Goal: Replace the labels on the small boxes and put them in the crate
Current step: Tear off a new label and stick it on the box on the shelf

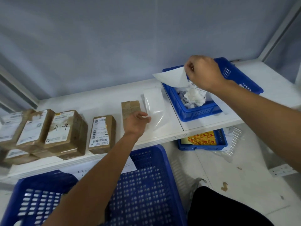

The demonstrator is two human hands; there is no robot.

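1 box (62, 129) marked "4-4"; right grip (203, 72) pinches white sheet (172, 77); left grip (135, 123) slack, empty

Matt brown cardboard boxes (112, 128) faced with smooth white paper labels (99, 132) line a smooth, faintly glossy white tabletop (97, 103). A glossy clear plastic film (154, 110) catches the light beside a small blue moulded-plastic basket (200, 112) of crumpled white paper scraps (195, 97), with a smooth white paper sheet (172, 76) above. Below, a large blue perforated plastic crate (146, 185) shows a dull sheen.
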